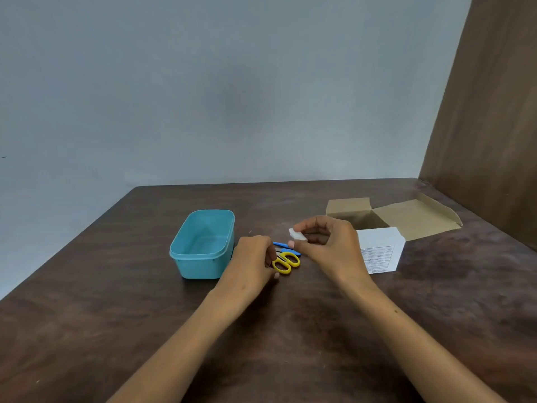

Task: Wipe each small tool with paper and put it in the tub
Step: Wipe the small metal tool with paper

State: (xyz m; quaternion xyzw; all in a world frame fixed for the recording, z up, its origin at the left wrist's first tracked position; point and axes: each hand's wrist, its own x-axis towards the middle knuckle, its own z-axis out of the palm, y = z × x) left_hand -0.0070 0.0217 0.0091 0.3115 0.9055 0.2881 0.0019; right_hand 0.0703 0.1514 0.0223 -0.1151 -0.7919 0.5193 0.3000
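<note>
Two hands meet over the dark wooden table [116, 315], just to the right of the teal tub [190, 257], which serves as the landmark throughout. Your right hand [331, 245] pinches a small folded piece of white paper [297, 235] between thumb and fingertips, held a little above the tools and further from the tub than they are. Your left hand [252, 257] sits immediately right of the tub, its fingers curled down over the near end of the yellow-handled scissors [286, 262]; whether the fingers actually grip the scissors or only rest on them cannot be told, since the fingertips are hidden behind the hand. The scissors lie on the table just beside the tub's right wall, handles toward you and blades running away, so their long axis points roughly away from you and slightly rightward. Blue tools [286, 248], thin and partly hidden, lie just beyond the scissor handles, crossing beneath the paper; their number and kind are not clear. Of your two hands the left is nearer both the scissors and the tub, while the right, with the paper, is just above and to the right of the handles. Judged from this layout, no tool lies in the tub as yet, and the coming move probably depends on the left hand lifting the scissors toward the paper. An open cardboard box [412, 219] and a white printed sheet [380, 251] lie well to the right of the tub, beyond the right hand.
</note>
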